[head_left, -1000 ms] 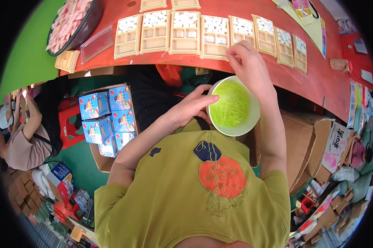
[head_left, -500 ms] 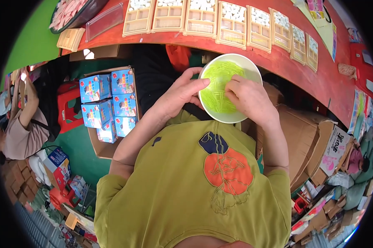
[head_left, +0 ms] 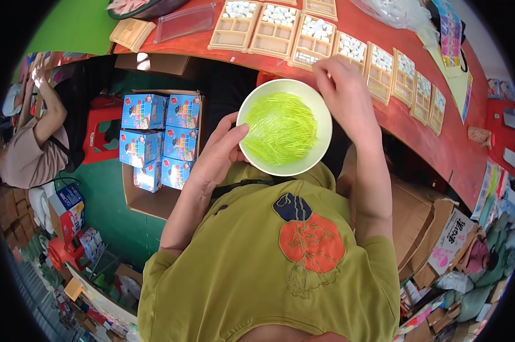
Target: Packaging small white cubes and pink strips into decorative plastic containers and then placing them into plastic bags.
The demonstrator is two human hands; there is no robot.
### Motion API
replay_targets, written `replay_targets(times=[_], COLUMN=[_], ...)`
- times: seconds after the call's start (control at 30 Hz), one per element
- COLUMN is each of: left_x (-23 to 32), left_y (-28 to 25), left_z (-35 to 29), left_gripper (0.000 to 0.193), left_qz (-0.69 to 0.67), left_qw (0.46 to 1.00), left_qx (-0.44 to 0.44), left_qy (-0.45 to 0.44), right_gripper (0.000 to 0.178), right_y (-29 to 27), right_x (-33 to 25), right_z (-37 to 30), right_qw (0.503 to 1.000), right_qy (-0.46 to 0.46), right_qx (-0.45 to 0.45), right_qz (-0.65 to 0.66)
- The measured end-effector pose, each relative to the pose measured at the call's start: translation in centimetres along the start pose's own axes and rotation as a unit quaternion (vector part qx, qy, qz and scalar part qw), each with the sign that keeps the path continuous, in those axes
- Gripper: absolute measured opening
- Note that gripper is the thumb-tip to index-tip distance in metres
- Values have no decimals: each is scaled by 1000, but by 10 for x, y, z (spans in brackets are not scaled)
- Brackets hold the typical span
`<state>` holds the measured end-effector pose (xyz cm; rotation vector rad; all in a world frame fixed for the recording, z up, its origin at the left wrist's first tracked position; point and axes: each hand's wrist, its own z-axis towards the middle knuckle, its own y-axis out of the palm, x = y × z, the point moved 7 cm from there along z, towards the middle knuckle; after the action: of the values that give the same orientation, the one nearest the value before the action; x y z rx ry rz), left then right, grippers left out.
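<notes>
My left hand [head_left: 219, 149] grips the left side of a white bowl [head_left: 325, 122], its thumb over the rim. Inside the bowl lies a heap of thin, bright green plastic-like sticks [head_left: 283, 128]. My right hand [head_left: 349, 94] is beyond the bowl's far right rim, fingers pinched at the near end of a beige compartment tray [head_left: 310, 47]. Whatever those fingers hold is hidden or too small to make out. That tray has small white pieces [head_left: 318, 27] in its far section.
More beige trays [head_left: 378, 74] with white pieces line the red table [head_left: 440, 151]. An unfilled tray [head_left: 132, 34] and a clear lid [head_left: 184, 23] lie left. A carton [head_left: 149, 204] of blue boxes stands below. Another person's arm [head_left: 52, 111] shows far left.
My right hand has left the green sticks in the bowl and reached out to a tray on the table. The bowl, still in my left hand, appears further left in view.
</notes>
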<state>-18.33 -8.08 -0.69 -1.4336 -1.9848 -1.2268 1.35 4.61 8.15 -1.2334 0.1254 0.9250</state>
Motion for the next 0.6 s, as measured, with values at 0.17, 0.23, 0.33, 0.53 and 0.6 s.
replay_targets(times=[0.17,0.23,0.33,0.53,0.6], left_x=[-2,0,4,6,5], left_y=[-25,-31,-36,-37,-42], left_z=[-6,-10,-13,-18,-18], left_gripper=[59,59,59,62,63], left_qz=[-24,-35,-46,-8,-24], left_qw=[999,998,996,995,994], left_qx=[40,56,71,89,86], left_qy=[17,24,36,45,58], right_gripper=[9,9,10,13,14], right_y=[22,21,43,97,85], right_x=[13,-8,-41,-48,-56], right_z=[18,13,-8,-24,-21], right_qw=[991,997,981,929,960], right_qy=[-5,-11,-35,-43,-55], right_qx=[-26,-64,-184,-314,-245], right_qz=[-132,-49,56,-193,-125])
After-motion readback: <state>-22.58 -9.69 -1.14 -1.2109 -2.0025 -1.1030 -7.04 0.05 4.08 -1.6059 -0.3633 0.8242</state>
